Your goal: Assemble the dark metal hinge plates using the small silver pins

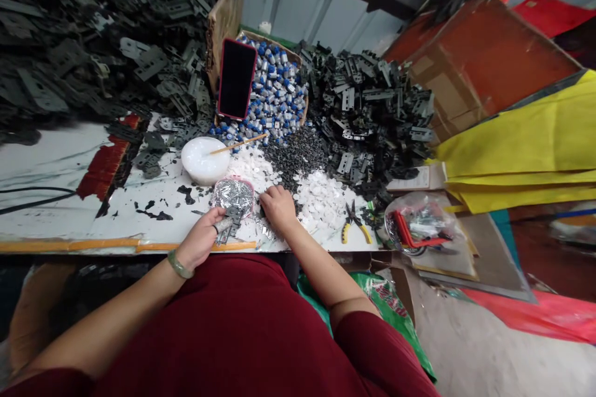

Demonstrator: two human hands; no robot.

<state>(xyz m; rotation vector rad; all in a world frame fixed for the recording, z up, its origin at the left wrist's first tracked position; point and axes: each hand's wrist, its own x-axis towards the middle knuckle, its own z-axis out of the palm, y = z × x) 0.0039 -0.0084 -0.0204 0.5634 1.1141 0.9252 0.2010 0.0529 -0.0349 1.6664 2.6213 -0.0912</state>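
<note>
My left hand [201, 239] grips a dark metal bracket [228, 227] at the table's front edge, with a pale green bangle on its wrist. A small clear bag of silvery parts [233, 196] lies just beyond the bracket. My right hand [278, 208] rests with curled fingers beside that bag, at the edge of a spread of white plastic discs [319, 201]. Its fingertips are hidden, so I cannot tell whether they hold anything. Dark granules [298, 158] lie just beyond it, and a white bowl [203, 160] with a wooden stick stands farther left.
Heaps of dark metal brackets [367, 113] cover the table's back and left. A phone [236, 79] leans against a box of blue-capped cylinders [279, 90]. Yellow-handled pliers [354, 223] and a bag holding a red-handled tool [416, 227] lie to the right. Yellow cloth [516, 149] lies farther right.
</note>
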